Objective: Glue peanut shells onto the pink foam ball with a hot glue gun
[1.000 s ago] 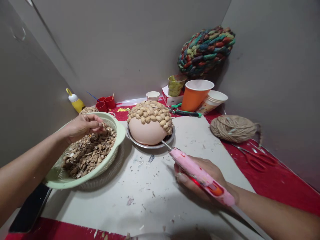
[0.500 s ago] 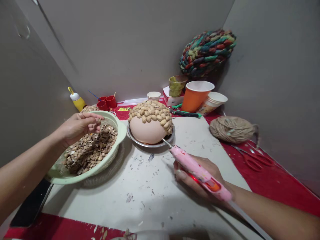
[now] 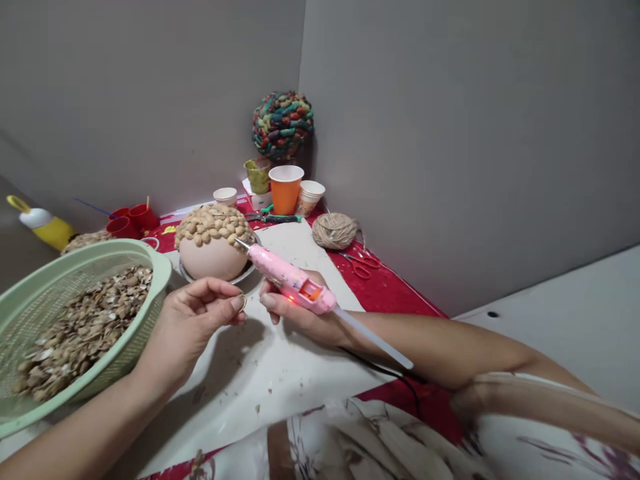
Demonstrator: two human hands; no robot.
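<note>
My left hand [image 3: 185,327] pinches a small curved shell piece [image 3: 243,304] between thumb and fingertips, over the white board. In my right hand [image 3: 300,323] is a pink hot glue gun [image 3: 275,267], its red light glowing and a clear glue stick [image 3: 373,337] poking out of the back. From this view the nozzle overlaps the right side of a pale rounded form [image 3: 213,259]. Peanut-like shells [image 3: 215,220] cover the form's upper part, while its smooth lower front is bare. A shallow metal dish [image 3: 253,269] holds it.
A green colander [image 3: 161,267] of broken shells [image 3: 95,327] stands at left. Farther back are red cups [image 3: 144,217], an orange cup [image 3: 286,191], pliers [image 3: 280,218] and a multicoloured ball [image 3: 283,125]. Twine [image 3: 336,231] and red scissors [image 3: 361,268] lie right; a dark cord trails below my right forearm.
My view has turned right. My left hand has moved from above the colander to the middle, carrying the shell piece. The glue gun is now close to it.
</note>
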